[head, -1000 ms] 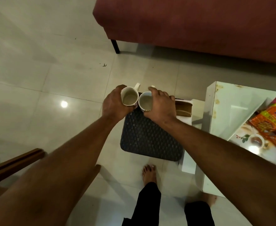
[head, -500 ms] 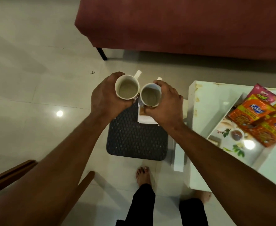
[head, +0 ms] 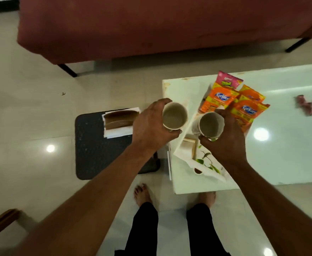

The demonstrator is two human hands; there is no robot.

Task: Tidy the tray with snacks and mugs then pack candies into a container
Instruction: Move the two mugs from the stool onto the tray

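My left hand (head: 149, 126) grips a white mug (head: 174, 116) from its side, held over the left edge of the white table (head: 289, 141). In my right hand (head: 227, 139) is a second white mug (head: 210, 124), above a white floral tray (head: 205, 163) that lies tilted on the table. Both mugs look empty inside. Orange snack packets (head: 223, 97) and a pink packet (head: 229, 81) lie on the tray's far end. A few red-wrapped candies (head: 307, 105) lie loose on the table at the right.
A dark woven stool (head: 94, 146) stands left of the table with a white and brown box (head: 120, 121) on it. A red sofa (head: 160, 24) fills the back. My bare feet (head: 142, 193) stand on the tiled floor. A wooden chair arm (head: 0, 220) shows bottom left.
Both hands carried the mugs rightward from above the dark stool to the table and tray. The view swung right, showing the box on the stool and more of the table.
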